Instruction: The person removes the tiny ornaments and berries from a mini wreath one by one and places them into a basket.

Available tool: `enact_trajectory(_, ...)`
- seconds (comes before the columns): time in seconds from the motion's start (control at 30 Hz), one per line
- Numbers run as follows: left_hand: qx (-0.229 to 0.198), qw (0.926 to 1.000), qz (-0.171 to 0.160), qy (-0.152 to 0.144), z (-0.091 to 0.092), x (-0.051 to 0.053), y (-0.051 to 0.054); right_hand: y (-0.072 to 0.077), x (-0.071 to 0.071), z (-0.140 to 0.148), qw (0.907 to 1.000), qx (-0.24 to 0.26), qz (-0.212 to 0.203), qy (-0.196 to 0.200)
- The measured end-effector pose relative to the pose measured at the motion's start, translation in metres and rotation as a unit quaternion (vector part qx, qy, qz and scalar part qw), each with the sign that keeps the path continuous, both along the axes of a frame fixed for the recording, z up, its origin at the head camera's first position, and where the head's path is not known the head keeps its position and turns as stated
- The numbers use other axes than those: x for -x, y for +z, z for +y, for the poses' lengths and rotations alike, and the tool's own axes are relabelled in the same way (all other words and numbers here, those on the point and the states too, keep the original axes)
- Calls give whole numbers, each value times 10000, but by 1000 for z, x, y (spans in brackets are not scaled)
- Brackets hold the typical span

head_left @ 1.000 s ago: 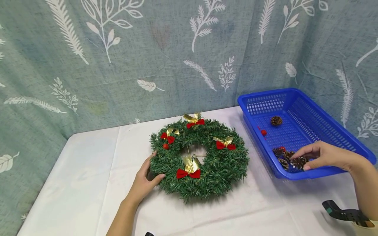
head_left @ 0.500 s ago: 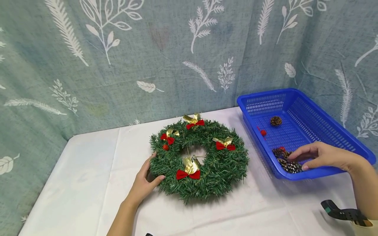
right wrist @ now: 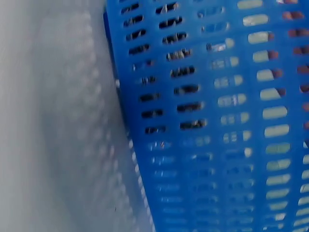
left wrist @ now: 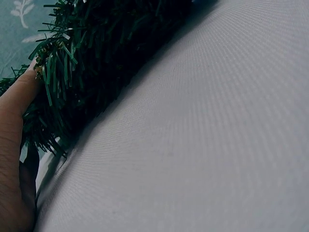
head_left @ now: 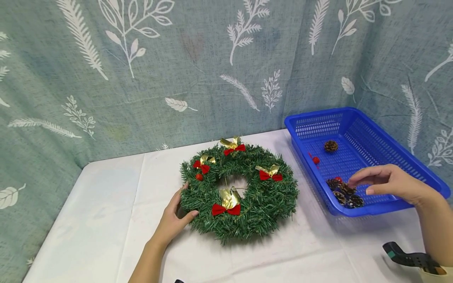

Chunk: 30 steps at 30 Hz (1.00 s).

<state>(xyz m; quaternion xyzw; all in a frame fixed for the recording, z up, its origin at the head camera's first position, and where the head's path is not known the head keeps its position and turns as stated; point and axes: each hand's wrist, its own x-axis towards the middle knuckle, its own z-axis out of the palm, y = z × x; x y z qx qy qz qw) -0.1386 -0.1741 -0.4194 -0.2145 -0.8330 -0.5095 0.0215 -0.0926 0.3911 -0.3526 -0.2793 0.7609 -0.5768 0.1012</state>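
Note:
A green wreath [head_left: 269, 208] with red bows [head_left: 226, 209] and gold ribbons [head_left: 230, 197] lies on the table. At its left side my left hand [head_left: 172, 220] holds the edge, thumb toward the front and fingers farther back, partly hidden by the greenery. The left wrist view shows the thumb [left wrist: 21, 92] against the needles. Over the near end of a blue basket [head_left: 389, 151] hovers my right hand [head_left: 393, 182], with a gap between thumb and fingers and nothing visible in it. Several pine cones [head_left: 355, 201] lie below and left of it.
Another pine cone [head_left: 330, 146] and a red ball [head_left: 316, 160] lie farther back in the basket. A second red ball [head_left: 338, 179] shows among the near cones. The leaf-patterned curtain [head_left: 198, 78] hangs behind the white table [head_left: 99, 212].
My right hand first touches a pine cone and shifts it slightly left, then lifts away, leaving the cone in the basket. The left hand and wreath stay in place.

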Motion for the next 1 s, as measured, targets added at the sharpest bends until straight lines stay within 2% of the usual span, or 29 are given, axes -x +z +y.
enact_trajectory(0.1, -41, 10000, -9, -14, 1, 0, -1, 1, 2, -4, 9994, 283, 197, -18)
enact_trajectory(0.17, -58, 10000, -29, 10, 1, 0, -1, 1, 4, -8, 9971, 648, 376, 163)
enact_trajectory(0.33, 27, 10000, -72, 62, 3, 0, -1, -1, 12, -18, 9798, 1649, 748, 852)
enact_trajectory(0.43, 50, 10000, -64, 33, 3, 0, -1, 0, 11, -27, 9758, 1793, 870, 903)
enact_trajectory(0.6, 69, 10000, -22, 49, 0, -1, -2, 3, 6, -46, 9788, 1763, 905, 523)
enact_trajectory(0.8, -29, 10000, 41, -1, 0, -1, -3, 6, -5, -67, 9819, 1729, 723, -270)
enact_trajectory(0.9, -14, 10000, 41, -2, 0, -1, -2, 9, -12, -79, 9809, 1734, 575, -672)
enact_trajectory(1.0, 27, 10000, 42, 4, 0, 0, -1, 13, -17, -93, 9771, 1801, 622, -949)
